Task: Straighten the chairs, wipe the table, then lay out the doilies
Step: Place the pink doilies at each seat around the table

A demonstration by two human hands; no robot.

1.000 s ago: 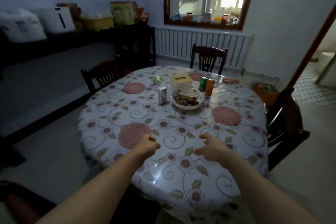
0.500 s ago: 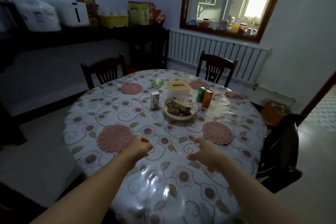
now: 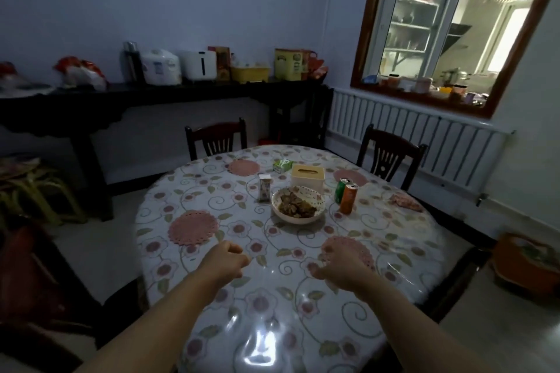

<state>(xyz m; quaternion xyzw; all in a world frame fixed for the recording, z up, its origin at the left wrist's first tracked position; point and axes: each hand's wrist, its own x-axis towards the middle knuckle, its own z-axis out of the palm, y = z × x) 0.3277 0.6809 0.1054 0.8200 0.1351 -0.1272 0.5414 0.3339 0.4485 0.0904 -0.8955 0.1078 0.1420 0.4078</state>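
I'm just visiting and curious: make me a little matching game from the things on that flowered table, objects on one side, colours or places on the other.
Things:
1. bowl
2. tissue box
3. taller can
4. small carton

Descriptions:
A. orange
B. just left of the bowl
C. holds brownish food
D. cream, behind the bowl

Pairs: 1-C, 2-D, 3-A, 4-B

Both arms outstretched; left hand (image 3: 225, 260) loosely curled; right hand (image 3: 339, 271) relaxed.
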